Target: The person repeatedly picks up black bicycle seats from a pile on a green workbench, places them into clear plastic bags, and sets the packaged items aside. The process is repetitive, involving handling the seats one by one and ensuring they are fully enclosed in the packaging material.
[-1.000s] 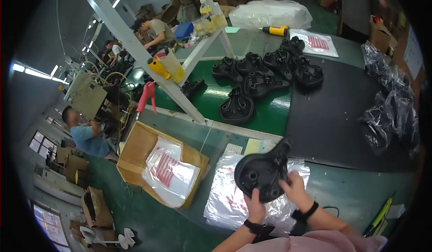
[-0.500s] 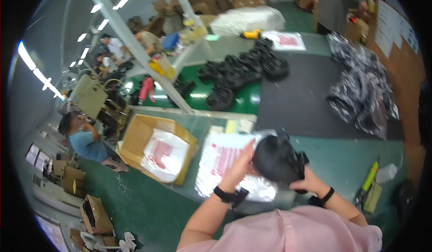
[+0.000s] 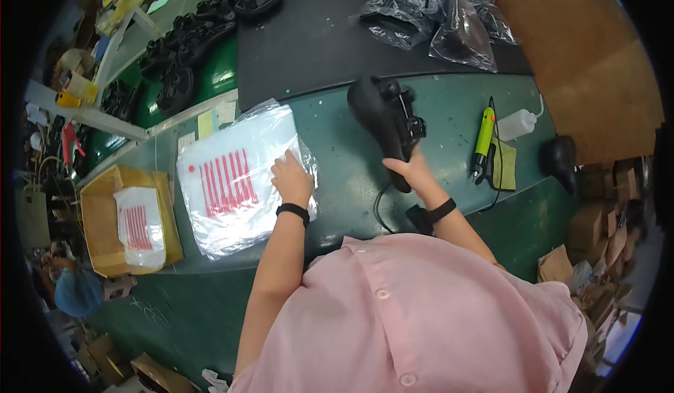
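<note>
A black bicycle saddle [image 3: 375, 115] is held up over the green table, its underside rails and clamp turned to the right. My right hand [image 3: 417, 172] is closed round the saddle's narrow nose end. To the left, a stack of clear plastic bags [image 3: 270, 129] printed with red lines lies flat on the table. My left hand [image 3: 292, 179] rests at the stack's right edge, with its fingers bent onto the top plastic bag; its fingertips are partly hidden.
Several black saddles [image 3: 175, 87] stand at the far left. Bagged saddles [image 3: 460, 31] lie on the black mat [image 3: 309, 42]. A yellow-green electric screwdriver [image 3: 484, 136], a white bottle [image 3: 517, 124] and another saddle [image 3: 559, 161] are at right. A yellow bin [image 3: 98, 228] holds more bags.
My view has swung right and down. The saddle has left my left hand and tipped nose-down in my right. My left hand has moved onto the plastic bags.
</note>
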The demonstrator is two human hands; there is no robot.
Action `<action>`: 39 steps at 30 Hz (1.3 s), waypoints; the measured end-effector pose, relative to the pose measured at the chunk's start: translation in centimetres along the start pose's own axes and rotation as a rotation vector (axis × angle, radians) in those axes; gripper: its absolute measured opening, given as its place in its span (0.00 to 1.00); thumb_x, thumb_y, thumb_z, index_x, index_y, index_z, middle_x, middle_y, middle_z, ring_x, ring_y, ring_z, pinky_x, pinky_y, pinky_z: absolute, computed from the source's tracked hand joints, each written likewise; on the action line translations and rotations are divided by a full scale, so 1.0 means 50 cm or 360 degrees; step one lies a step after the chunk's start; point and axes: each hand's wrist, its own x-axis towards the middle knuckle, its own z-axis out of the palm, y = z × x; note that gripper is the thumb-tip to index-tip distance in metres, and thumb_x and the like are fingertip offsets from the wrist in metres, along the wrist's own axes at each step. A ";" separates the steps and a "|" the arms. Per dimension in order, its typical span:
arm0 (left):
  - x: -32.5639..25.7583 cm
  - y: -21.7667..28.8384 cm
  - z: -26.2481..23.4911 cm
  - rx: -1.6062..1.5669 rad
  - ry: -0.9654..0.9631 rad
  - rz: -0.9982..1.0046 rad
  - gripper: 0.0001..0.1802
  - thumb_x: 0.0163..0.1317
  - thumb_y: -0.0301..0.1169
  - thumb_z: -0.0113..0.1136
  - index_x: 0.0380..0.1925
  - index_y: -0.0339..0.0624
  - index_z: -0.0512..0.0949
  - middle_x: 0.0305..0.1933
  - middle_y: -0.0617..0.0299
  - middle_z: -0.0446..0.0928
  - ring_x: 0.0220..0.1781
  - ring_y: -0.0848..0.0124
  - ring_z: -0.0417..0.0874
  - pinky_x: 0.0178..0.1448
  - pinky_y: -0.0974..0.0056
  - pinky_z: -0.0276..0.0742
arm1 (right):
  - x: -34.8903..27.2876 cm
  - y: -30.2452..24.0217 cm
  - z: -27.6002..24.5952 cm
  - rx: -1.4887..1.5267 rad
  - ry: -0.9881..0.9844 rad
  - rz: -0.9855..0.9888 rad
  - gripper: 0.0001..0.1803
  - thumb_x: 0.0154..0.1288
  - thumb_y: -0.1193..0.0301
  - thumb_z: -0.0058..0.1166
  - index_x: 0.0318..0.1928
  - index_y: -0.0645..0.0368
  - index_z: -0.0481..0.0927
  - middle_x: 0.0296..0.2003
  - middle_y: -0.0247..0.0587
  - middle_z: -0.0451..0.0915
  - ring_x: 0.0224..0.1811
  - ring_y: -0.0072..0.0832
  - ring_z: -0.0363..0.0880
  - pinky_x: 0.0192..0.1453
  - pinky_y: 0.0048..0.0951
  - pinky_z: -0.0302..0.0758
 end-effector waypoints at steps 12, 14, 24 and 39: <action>0.066 -0.149 0.009 -0.1043 -0.0079 -0.0208 0.12 0.58 0.33 0.61 0.31 0.33 0.81 0.27 0.55 0.81 0.31 0.71 0.82 0.34 0.64 0.76 | -0.025 0.090 -0.033 0.0532 -0.0583 0.1022 0.29 0.54 0.64 0.68 0.54 0.62 0.74 0.41 0.38 0.81 0.40 0.28 0.81 0.45 0.31 0.78; 0.055 -0.163 -0.011 -0.1381 -0.0362 -0.0430 0.10 0.58 0.33 0.64 0.30 0.36 0.82 0.27 0.60 0.81 0.28 0.78 0.79 0.30 0.70 0.73 | -0.034 0.091 -0.014 0.0885 -0.0546 0.1074 0.23 0.59 0.66 0.64 0.52 0.61 0.74 0.39 0.38 0.81 0.38 0.27 0.81 0.42 0.30 0.80; 0.004 -0.165 -0.113 -0.2160 -0.0341 -0.0382 0.05 0.62 0.30 0.62 0.33 0.41 0.77 0.27 0.64 0.79 0.28 0.78 0.79 0.35 0.73 0.75 | 0.011 -0.089 0.139 0.1466 -0.1027 0.1149 0.18 0.66 0.70 0.57 0.53 0.65 0.73 0.40 0.42 0.81 0.43 0.34 0.83 0.43 0.38 0.83; -0.076 -0.498 -0.171 -0.4304 0.0379 -0.0526 0.07 0.71 0.25 0.48 0.44 0.37 0.75 0.40 0.59 0.80 0.41 0.73 0.81 0.48 0.69 0.81 | 0.126 0.026 0.435 0.0906 -0.0968 0.0993 0.22 0.56 0.79 0.62 0.51 0.66 0.71 0.40 0.43 0.80 0.38 0.30 0.82 0.42 0.33 0.81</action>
